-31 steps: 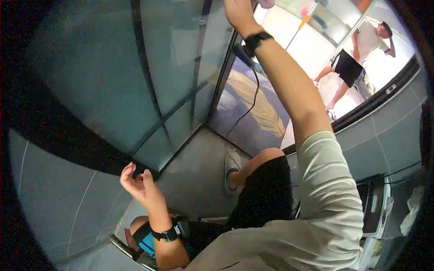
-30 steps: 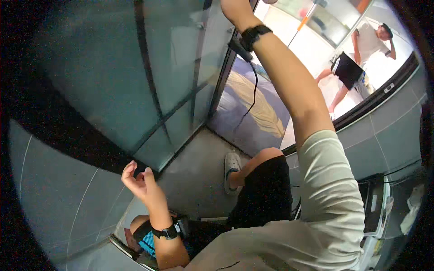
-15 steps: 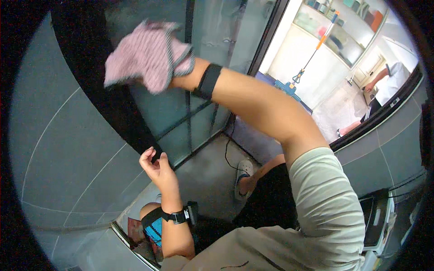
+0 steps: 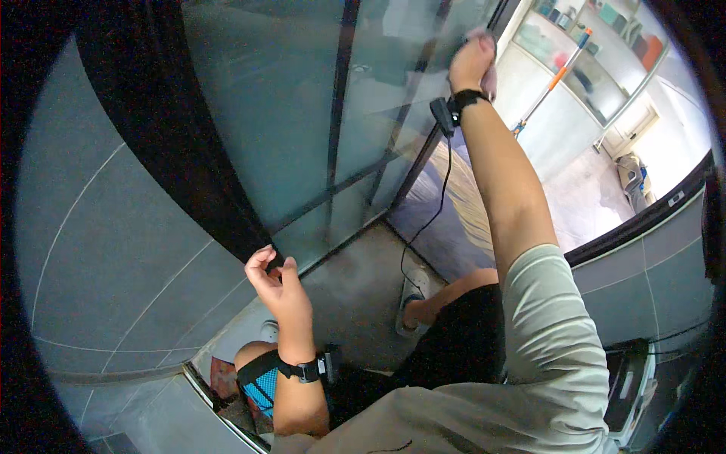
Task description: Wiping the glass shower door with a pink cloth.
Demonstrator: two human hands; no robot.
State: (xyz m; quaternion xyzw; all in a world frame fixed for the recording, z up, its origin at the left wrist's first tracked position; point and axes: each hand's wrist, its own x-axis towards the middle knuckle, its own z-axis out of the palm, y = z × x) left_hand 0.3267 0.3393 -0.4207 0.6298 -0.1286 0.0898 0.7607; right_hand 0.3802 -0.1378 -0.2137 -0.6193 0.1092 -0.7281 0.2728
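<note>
My right hand (image 4: 474, 62) is raised at the far side, closed on a pink cloth (image 4: 491, 82). The hand hides most of the cloth; only a blurred strip shows beside it. Hand and cloth are by the black-framed edge of a glass door (image 4: 265, 113); whether they press on it, I cannot tell. My left hand (image 4: 278, 284) is low, close to the foot of the wide black frame (image 4: 166, 144). Its fingers are loosely bent, thumb apart, with nothing held.
A black cable (image 4: 448, 178) hangs from the band on my right wrist towards my shoe (image 4: 412, 303). Grey tiled walls (image 4: 121, 250) stand close on the left. Past the doorway are a mop with an orange handle (image 4: 560, 76) and shelves (image 4: 575, 45).
My right hand has swept the cloth rightwards across the glass to the door's far edge. My left hand has shifted slightly right. The person beyond the doorway is out of sight.
</note>
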